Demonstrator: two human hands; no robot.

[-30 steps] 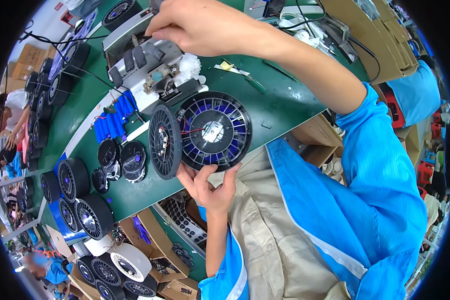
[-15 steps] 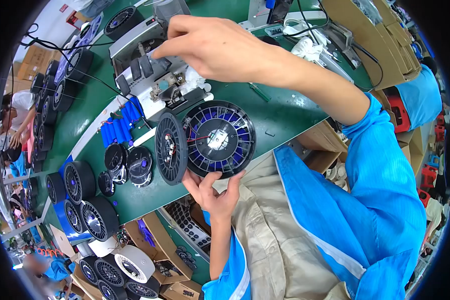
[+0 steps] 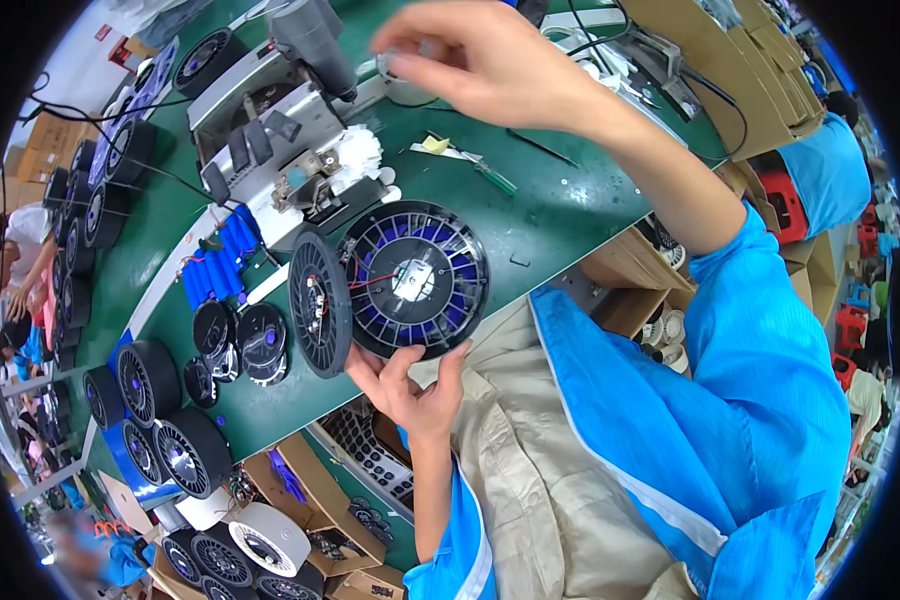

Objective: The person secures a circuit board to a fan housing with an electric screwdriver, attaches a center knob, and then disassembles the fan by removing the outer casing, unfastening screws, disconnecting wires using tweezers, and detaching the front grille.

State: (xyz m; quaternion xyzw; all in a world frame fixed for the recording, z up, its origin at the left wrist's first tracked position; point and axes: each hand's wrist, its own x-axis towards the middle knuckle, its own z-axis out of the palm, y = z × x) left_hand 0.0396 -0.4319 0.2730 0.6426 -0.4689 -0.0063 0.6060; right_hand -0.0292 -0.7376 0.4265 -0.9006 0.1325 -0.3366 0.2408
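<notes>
My left hand (image 3: 410,395) grips the lower edges of a black round fan-like unit, its fingers bent and its thumb at the rim. The unit's slotted disc (image 3: 320,302) stands tilted on edge at the left. Beside it lies the round housing (image 3: 440,325), showing blue-purple inside and a white square in the middle. A red wire (image 3: 375,281) joins the two halves. My right hand (image 3: 480,65) is over a small pale round container (image 3: 406,92), with fingers curved and apart and nothing plainly held.
A grey machine (image 3: 255,135) stands behind the unit, with a dark grey cylinder (image 3: 315,45) above. Blue battery packs (image 3: 215,260) and clear-wrapped black discs (image 3: 262,340) lie left. A green-handled screwdriver (image 3: 498,180) lies to the right. Black wheel-like units (image 3: 150,382) fill the left side.
My right hand has moved right, from the grey machine to the small pale container. My left hand keeps its grip on the unit. The whole view has shifted slightly.
</notes>
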